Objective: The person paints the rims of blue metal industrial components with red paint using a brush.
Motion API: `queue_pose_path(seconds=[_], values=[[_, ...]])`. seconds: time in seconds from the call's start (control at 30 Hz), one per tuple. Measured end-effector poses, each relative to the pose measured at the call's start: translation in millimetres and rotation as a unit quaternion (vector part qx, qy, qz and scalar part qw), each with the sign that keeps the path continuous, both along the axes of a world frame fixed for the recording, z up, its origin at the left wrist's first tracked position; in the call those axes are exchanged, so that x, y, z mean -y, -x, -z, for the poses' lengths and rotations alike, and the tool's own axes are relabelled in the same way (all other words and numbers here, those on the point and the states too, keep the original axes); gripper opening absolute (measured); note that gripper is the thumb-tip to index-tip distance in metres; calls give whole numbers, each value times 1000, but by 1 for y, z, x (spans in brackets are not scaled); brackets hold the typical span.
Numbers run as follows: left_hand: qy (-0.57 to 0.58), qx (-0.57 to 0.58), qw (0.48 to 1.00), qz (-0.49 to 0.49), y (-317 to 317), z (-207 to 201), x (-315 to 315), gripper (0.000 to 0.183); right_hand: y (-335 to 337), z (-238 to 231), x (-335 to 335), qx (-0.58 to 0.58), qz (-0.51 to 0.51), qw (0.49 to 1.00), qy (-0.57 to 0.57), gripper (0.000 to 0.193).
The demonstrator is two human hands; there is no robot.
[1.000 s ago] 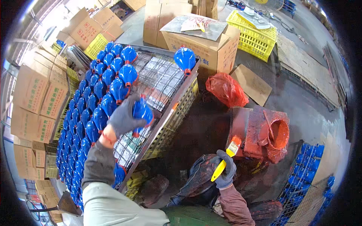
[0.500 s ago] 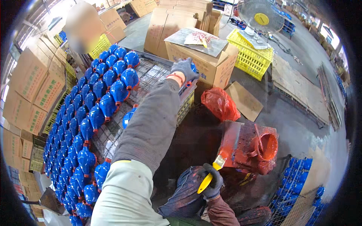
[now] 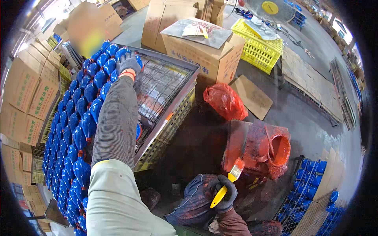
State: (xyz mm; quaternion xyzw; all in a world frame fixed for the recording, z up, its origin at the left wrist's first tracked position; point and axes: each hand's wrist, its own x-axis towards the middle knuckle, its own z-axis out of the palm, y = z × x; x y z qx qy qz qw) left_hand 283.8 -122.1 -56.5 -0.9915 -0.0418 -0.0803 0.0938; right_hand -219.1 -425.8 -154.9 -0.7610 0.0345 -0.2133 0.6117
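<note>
My left hand [image 3: 128, 65], in a grey glove, reaches to the far right end of the rows of blue parts. Its fingers are around a glossy blue rounded housing [image 3: 139, 61], partly hidden by the glove. Rows of similar blue housings [image 3: 80, 137] with red ends stand close together on a wire-mesh rack [image 3: 173, 70]. My right hand [image 3: 227, 193], in a dark glove, is closed round the yellow handle of a paintbrush [image 3: 235, 173] above my knee. Red paint coats its bristles, which point up toward a red-smeared paint pot [image 3: 280, 149] lying tilted on a red-stained block [image 3: 238, 137].
A red plastic bag [image 3: 225, 101] and a cardboard sheet [image 3: 252, 96] lie beyond the pot. Cardboard boxes [image 3: 197, 55], a yellow crate [image 3: 258, 49] and a fan [image 3: 269, 8] stand behind. More blue parts sit in a wire cage [image 3: 303, 188] at lower right. Another person [image 3: 86, 31] is at far left.
My left hand has swung left from the rack's right edge to the blue rows, carrying a blue housing. The paintbrush has turned slightly and shifted right. The view has moved a little.
</note>
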Motion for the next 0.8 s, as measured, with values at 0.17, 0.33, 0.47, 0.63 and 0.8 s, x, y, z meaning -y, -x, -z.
queue_pose_path(seconds=[0.17,0.33,0.47,0.63,0.8], values=[[-39,-1,995,93,33,-24,9,77,4,-18,-5,69,-2,996,62,26],[100,-93,945,296,118,-87,-23,62,38,-11,-16,74,-34,996,27,16],[112,-89,924,354,243,-130,-81,50,72,1,-34,114,33,992,46,21],[395,-342,846,111,401,-145,-143,40,89,-1,-43,146,-7,987,60,30],[112,-187,956,198,491,-72,-151,86,105,-17,-28,124,-40,979,-158,33]])
